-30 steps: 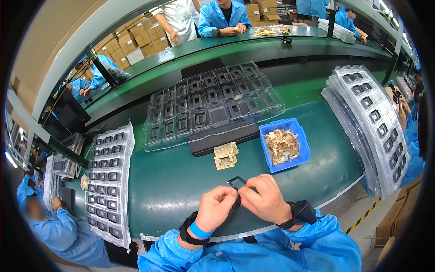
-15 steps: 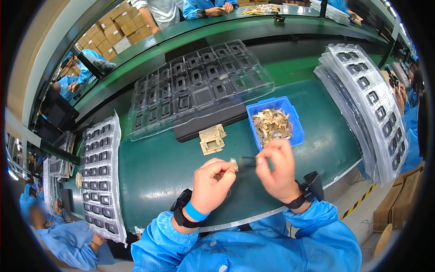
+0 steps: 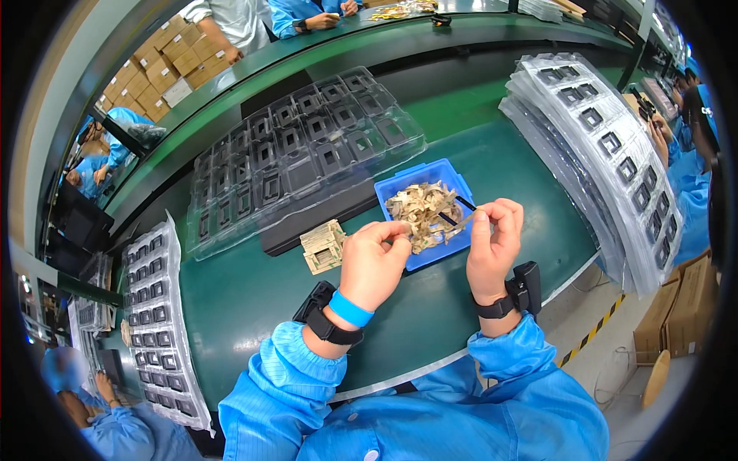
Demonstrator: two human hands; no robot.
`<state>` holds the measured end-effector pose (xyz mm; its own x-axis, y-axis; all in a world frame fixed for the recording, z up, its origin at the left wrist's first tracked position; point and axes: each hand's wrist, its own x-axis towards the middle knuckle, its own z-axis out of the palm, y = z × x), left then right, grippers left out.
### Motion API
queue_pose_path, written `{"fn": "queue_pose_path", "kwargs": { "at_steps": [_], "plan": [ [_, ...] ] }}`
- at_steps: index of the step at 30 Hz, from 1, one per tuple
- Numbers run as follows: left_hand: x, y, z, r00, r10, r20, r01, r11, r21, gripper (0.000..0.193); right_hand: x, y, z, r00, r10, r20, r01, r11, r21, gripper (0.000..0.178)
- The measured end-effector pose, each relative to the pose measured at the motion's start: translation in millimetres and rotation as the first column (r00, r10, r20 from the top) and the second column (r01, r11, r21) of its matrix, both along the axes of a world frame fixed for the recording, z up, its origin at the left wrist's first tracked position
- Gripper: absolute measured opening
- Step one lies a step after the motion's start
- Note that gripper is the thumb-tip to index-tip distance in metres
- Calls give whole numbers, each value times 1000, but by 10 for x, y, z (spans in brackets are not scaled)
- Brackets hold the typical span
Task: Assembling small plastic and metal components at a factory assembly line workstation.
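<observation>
Green bench: work has shifted to the blue plastic bin at your left hand (fingertips pinched, contents unclear); right hand pinches black frame.

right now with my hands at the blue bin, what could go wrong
The thin black frame in your right hand appears above the blue plastic bin; if it slips, it could drop among the tan paper strips. Your left hand is close to the tan paper-frame stack, so it might nudge it.
</observation>
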<state>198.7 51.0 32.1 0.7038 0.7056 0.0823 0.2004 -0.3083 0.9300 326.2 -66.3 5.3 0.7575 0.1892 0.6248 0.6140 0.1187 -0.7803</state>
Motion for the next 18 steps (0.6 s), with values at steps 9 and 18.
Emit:
{"fn": "queue_pose_path", "kwargs": {
  "at_steps": [9,18],
  "plan": [
    [136,8,189,1000,-14,-26,20,973,231,17,-30,-22,32,998,-26,64,29,999,-44,6],
    [-112,-103,306,999,-39,35,48,948,-316,27,-255,-64,44,885,35,465,48,985,-167,25]
  ]
}}
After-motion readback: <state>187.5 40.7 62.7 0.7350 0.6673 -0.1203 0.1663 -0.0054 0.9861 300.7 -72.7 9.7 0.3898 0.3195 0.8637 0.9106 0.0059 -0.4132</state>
